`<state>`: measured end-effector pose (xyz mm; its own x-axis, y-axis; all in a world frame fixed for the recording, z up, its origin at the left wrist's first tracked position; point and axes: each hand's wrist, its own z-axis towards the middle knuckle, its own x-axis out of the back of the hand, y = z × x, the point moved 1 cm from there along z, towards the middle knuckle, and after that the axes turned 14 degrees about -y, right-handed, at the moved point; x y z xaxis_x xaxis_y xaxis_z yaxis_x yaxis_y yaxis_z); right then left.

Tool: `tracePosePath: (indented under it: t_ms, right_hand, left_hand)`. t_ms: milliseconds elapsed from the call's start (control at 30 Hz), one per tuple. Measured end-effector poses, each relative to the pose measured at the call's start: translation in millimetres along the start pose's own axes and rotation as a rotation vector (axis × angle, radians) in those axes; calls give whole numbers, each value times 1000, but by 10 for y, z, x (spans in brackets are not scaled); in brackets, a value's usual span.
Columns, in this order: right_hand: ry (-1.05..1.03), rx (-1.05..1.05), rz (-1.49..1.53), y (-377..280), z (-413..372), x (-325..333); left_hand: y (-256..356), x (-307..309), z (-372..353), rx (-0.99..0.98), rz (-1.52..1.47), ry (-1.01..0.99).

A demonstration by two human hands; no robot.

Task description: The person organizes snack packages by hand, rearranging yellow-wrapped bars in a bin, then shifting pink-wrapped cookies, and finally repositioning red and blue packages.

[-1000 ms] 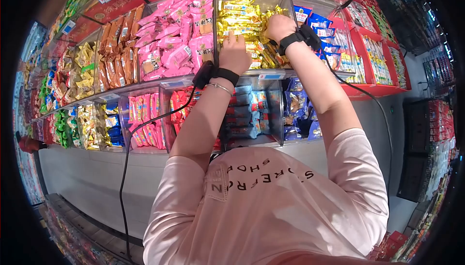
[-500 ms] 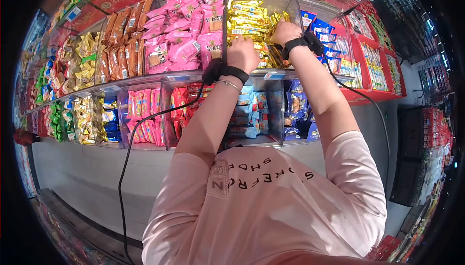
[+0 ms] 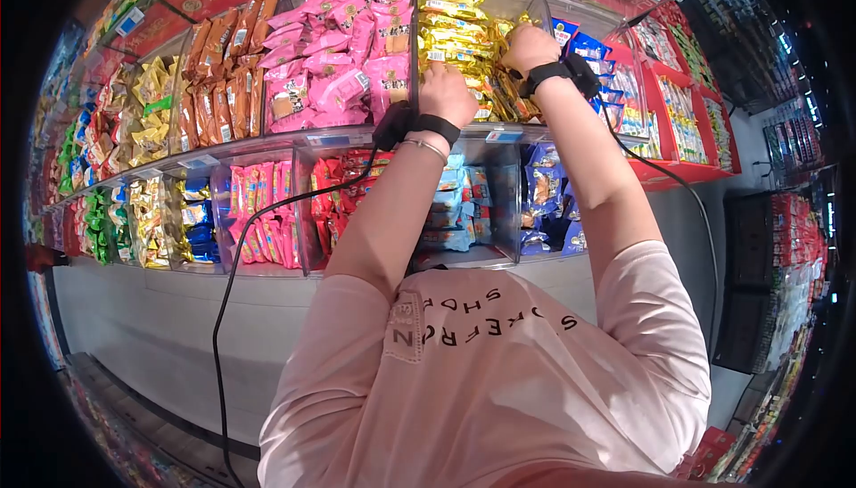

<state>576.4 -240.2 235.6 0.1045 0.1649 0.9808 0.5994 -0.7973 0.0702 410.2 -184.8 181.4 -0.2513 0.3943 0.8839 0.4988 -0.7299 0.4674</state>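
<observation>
Gold-wrapped snack packets (image 3: 452,26) lie in rows in a clear bin on the upper shelf, and both of my hands are inside it. My left hand (image 3: 448,96) is at the bin's front left, over the packets; its fingers bend away from view, so their hold is hidden. At the right side, my right hand (image 3: 530,48) is closed with curled fingers on a gold snack packet (image 3: 508,32) beside the clear divider. More gold packets (image 3: 513,100) stand tilted beneath its wrist. Black straps with small devices are on both wrists.
Pink packets (image 3: 334,51) fill the bin on the left, with brown packets (image 3: 214,96) beyond. Blue packets (image 3: 590,51) are to the right. Below sit bins of light-blue packets (image 3: 455,212) and purple packets (image 3: 544,189). A black cable (image 3: 234,283) hangs from my left wrist device, another from the right.
My right hand has shifted slightly, its fingers still at the gold packets by the right divider. My left hand stays nearly in place. The view has moved very little.
</observation>
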Motion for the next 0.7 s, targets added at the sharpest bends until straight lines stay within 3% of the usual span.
tracePosePath:
  t_ms: [200,300,367,400,467,500,567,700]
  right_hand:
    - [195,155,-12,164,-367,644]
    - [9,501,80,221,-461,745]
    - [-73,703,246,197,-540,677]
    - [-102,782,257,172,-550,606]
    - [-179,840,228,105,-507,427]
    - [-194,814,158,58,-505,362]
    - [-185,773,26,-22,-458,240]
    - [28,799,49,-3,-359,93]
  left_hand:
    - [-8,-4,-3,-18,10,5]
    - [-14,38,-38,-119,26,9]
    - [-3,70,-221,-301,-26,155]
    - [36,141,-362,-292,-48,79]
    - [113,266,-568,-166,-56,-142]
    - [69,226,-615,-166,-50,-148]
    - [-51,171,-675,-360,-11,78]
    - [-93,225,-656,-456,-43,179]
